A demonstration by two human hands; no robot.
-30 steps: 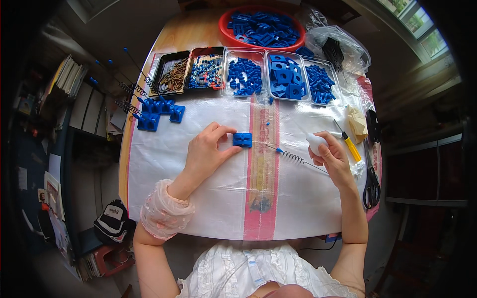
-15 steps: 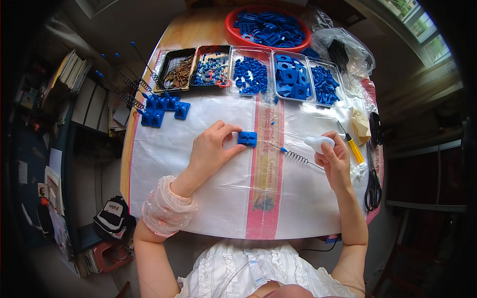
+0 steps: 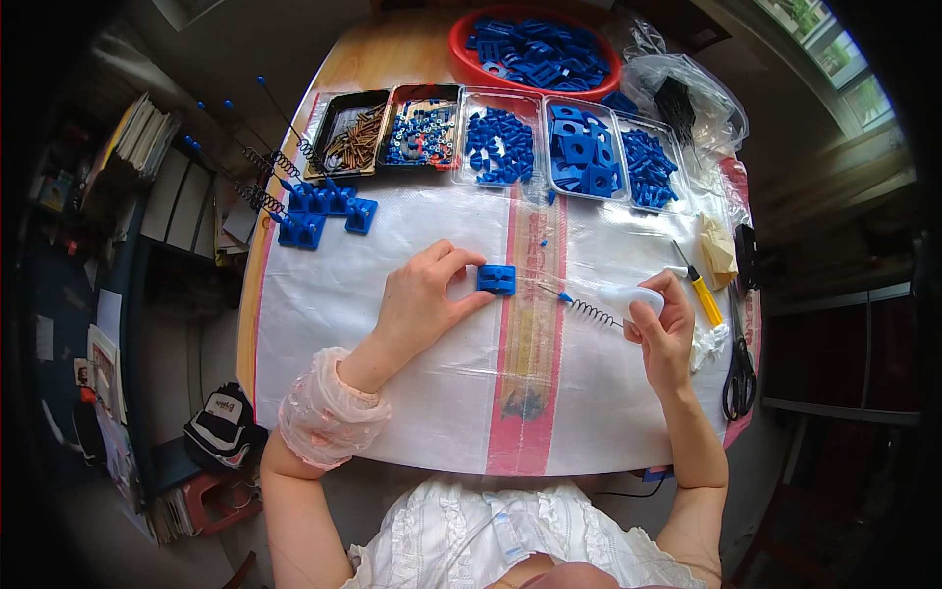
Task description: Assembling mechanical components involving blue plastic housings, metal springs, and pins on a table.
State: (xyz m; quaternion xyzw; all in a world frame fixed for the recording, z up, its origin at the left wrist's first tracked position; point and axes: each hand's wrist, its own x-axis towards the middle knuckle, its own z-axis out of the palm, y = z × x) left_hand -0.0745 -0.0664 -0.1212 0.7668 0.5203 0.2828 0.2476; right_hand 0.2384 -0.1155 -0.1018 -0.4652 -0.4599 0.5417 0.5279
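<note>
Head view: the left hand (image 3: 424, 306) pinches a small blue square block (image 3: 497, 280) resting on the plastic-covered surface (image 3: 392, 412). The right hand (image 3: 663, 334) grips a white tool (image 3: 628, 298) tipped with a coiled spring rod (image 3: 587, 308) pointing toward the block. Parts trays (image 3: 510, 147) line the far edge.

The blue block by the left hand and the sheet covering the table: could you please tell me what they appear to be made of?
The blue block looks like moulded plastic: uniform saturated colour, crisp edges and recesses, slight sheen. The sheet appears to be white woven plastic, perhaps sacking, under a glossy film: it wrinkles and reflects light, with a pink stripe down the middle. The weave itself is too fine to confirm.
</note>
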